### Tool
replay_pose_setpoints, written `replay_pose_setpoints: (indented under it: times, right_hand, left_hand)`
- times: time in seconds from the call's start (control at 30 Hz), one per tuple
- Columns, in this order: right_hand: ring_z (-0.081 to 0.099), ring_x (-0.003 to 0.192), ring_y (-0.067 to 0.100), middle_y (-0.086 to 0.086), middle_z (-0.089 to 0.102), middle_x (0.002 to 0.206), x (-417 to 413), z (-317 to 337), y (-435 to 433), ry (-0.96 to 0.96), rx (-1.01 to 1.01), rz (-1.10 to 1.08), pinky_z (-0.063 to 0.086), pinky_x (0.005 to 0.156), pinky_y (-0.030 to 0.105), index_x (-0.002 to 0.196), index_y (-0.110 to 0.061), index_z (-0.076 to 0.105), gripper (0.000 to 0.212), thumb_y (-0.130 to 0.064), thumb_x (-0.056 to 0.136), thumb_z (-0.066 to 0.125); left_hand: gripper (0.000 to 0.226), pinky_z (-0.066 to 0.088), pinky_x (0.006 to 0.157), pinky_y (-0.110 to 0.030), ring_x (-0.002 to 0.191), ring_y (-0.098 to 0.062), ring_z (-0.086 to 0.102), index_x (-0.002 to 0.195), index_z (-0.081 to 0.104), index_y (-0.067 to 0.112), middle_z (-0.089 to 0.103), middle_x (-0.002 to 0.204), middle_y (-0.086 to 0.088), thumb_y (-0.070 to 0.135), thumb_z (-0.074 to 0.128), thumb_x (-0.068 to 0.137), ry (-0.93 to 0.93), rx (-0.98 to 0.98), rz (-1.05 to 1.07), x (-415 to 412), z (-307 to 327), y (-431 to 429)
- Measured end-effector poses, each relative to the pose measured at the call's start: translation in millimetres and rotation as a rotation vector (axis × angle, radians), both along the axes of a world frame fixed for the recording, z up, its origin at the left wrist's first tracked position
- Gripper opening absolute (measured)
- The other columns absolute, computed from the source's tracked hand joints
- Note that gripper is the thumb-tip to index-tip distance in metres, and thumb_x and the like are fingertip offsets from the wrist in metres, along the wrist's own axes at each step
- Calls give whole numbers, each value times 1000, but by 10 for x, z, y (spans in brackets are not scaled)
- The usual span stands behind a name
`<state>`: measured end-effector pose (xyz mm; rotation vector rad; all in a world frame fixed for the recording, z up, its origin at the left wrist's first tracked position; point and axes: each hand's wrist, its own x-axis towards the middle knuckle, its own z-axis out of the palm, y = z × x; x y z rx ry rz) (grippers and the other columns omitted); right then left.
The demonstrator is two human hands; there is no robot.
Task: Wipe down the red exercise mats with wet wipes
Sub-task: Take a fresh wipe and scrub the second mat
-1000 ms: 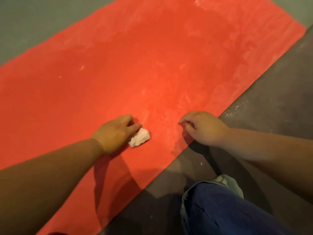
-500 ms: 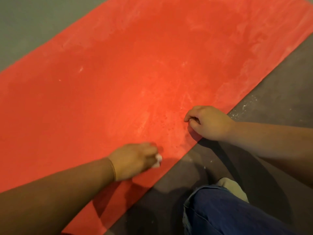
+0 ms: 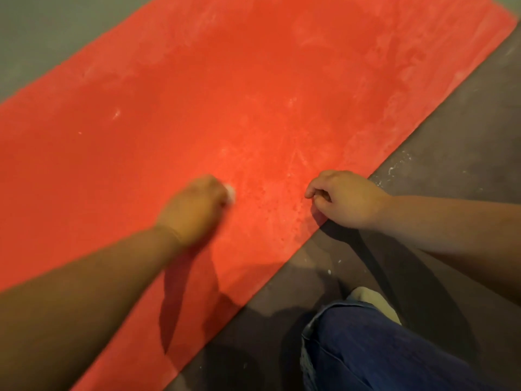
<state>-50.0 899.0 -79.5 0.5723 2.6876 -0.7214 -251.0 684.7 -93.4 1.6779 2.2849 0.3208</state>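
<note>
A long red exercise mat [image 3: 253, 94] runs diagonally across the floor, with pale dusty smears toward its far right end. My left hand [image 3: 194, 210] is blurred with motion on the mat's near middle and grips a crumpled white wet wipe [image 3: 231, 194], of which only a small edge shows past the fingers. My right hand [image 3: 346, 197] rests on the mat's near edge with its fingers curled under, holding nothing that I can see.
Dark grey floor [image 3: 451, 153] borders the mat on the right, with white specks near the edge. Greenish floor [image 3: 42, 38] lies beyond the far left side. My bent knee in blue jeans [image 3: 366, 351] is at the bottom right.
My left hand with the wipe pulled back toward the mat's near edge, then swept away again up the mat. My right hand stayed at the mat's edge.
</note>
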Motion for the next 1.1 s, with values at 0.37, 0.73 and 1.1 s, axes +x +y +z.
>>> replay_pose_setpoints:
  times: [0.37,0.73,1.1]
  right_hand:
    - [44,125,28,5,46,136,224,-2,83,-54,145,-56,41,101,40,123,-24,58,31,-31,98,42]
    - [41,130,28,4,47,140,336,-40,110,5,163,-48,35,108,41,123,-22,60,31,-29,97,44]
    - [47,106,29,0,55,114,226,-83,265,70,189,-32,41,94,39,106,-17,64,21,-18,90,51]
  left_hand:
    - [20,49,61,-38,77,-35,59,83,64,5,59,85,-15,20,50,87,-184,79,-180,1098,34,-47]
    - [12,35,76,-38,88,-36,56,91,65,5,58,97,-18,12,55,91,-35,96,469,548,-71,118]
    - [17,39,80,-40,97,-38,54,101,65,3,55,104,-19,11,54,91,64,102,508,19,-97,317]
